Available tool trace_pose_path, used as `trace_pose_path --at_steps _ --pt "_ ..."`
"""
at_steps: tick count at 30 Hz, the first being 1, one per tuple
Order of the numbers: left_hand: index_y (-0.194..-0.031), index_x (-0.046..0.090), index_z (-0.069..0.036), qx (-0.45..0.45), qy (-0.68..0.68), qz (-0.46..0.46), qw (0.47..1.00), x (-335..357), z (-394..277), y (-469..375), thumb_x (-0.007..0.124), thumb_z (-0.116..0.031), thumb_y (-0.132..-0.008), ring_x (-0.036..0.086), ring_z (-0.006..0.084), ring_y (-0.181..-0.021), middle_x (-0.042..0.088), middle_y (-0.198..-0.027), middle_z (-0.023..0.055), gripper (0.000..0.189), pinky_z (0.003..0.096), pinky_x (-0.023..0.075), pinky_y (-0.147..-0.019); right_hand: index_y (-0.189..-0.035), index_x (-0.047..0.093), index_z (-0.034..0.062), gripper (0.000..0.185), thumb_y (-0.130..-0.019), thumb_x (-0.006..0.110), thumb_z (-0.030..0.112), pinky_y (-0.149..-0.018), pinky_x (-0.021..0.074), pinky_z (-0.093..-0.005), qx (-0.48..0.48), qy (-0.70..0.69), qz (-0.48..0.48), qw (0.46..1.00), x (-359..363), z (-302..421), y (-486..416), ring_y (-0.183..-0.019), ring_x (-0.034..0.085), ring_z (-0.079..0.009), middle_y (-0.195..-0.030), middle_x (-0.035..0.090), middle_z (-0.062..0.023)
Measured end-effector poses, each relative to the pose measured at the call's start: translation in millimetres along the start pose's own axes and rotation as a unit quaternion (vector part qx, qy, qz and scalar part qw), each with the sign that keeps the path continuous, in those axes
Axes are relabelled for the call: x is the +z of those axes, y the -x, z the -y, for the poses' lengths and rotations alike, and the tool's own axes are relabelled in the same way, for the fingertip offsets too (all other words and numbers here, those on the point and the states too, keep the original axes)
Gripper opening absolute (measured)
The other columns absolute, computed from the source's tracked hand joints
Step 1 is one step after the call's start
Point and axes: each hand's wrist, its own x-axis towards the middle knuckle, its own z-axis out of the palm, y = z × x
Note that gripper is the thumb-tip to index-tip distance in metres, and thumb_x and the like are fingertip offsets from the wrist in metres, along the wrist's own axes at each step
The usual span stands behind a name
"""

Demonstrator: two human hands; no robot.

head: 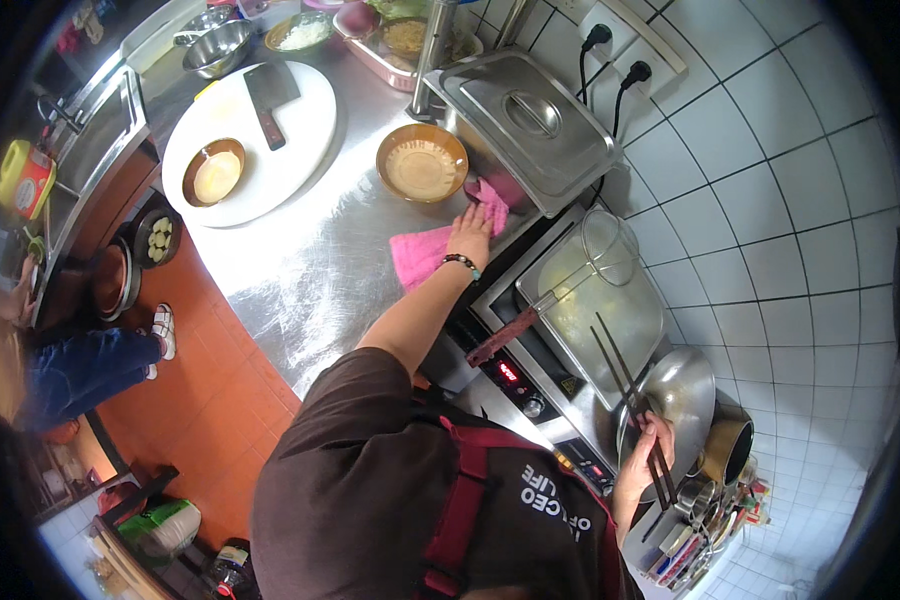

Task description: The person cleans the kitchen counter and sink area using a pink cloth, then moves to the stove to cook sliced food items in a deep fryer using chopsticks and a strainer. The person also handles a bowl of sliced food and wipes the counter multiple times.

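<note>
My left hand [469,238] holds a pink cloth [422,253] flat against the steel worktop [270,292], near its edge by the fryer. Just beyond the fingers stands an amber glass bowl [422,163], beside a lidded steel container [529,112]. A pair of long dark chopsticks [616,358] is gripped in my right hand [647,450], their tips over the fryer basin [596,307]. Across that basin lies a wire-mesh skimmer [607,244] with a reddish-brown handle. Pale liquid fills the basin. A steel wok [686,397] sits beside my right hand.
A cleaver [272,101] and a small brown bowl [214,172] rest on the round white board [300,161]. Steel bowls [217,49] and food dishes line the back. Plugs [596,36] hang cords behind the container. Another person's legs [97,367] show at left.
</note>
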Motion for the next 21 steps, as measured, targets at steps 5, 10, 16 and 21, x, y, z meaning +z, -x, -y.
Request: trace_pose_path --at_steps 5,10,16,21 --pt "-0.118 0.051 -0.01 0.257 -0.039 0.091 0.961 18.3 -3.5 28.6 0.042 -0.015 -0.081 0.022 0.0244 -0.13 0.039 -0.133 0.0031 0.039 0.0431 0.0222 -0.104 -0.088 0.057 -0.0062 0.021 -0.088 0.046 0.012 -0.066 0.0517 -0.0296 0.007 -0.005 0.009 1.0 -0.4 -0.8 3.5 -0.073 0.057 -0.0199 -0.086 0.054 -0.0137" --pt "-0.106 0.055 -0.004 0.067 0.321 0.117 0.937 -24.2 21.5 69.8 0.047 -0.014 -0.084 0.048 0.0264 -0.105 0.056 -0.107 0.0104 0.025 0.0362 0.039 -0.088 -0.089 0.056 -0.0056 0.021 -0.089 0.046 0.013 -0.065 0.0504 -0.0291 -0.015 -0.028 0.004 0.999 1.2 4.0 -3.8 -0.072 0.057 -0.0197 -0.085 0.055 -0.0133" --pt "-0.104 0.056 -0.005 0.01 0.359 -0.021 0.933 -175.3 59.9 127.1 0.051 -0.018 -0.085 0.056 0.0254 -0.085 0.059 -0.094 0.0134 0.024 0.0333 0.044 -0.075 -0.088 0.057 -0.0051 0.019 -0.087 0.045 0.01 -0.062 0.0463 -0.0293 -0.045 -0.027 0.007 0.999 12.9 6.6 -11.5 -0.066 0.056 -0.0207 -0.081 0.055 -0.0139" --pt "-0.119 0.051 -0.02 0.096 0.11 -0.065 0.987 -200.0 70.5 191.9 0.067 -0.026 -0.071 0.02 0.0357 -0.129 0.03 -0.136 0.0135 0.051 0.0527 0.0247 -0.1 -0.091 0.055 -0.0053 0.019 -0.088 0.043 0.01 -0.067 0.0469 -0.0314 -0.083 -0.057 0.054 0.993 26.4 12.1 -18.2 -0.072 0.057 -0.0227 -0.085 0.054 -0.0153"
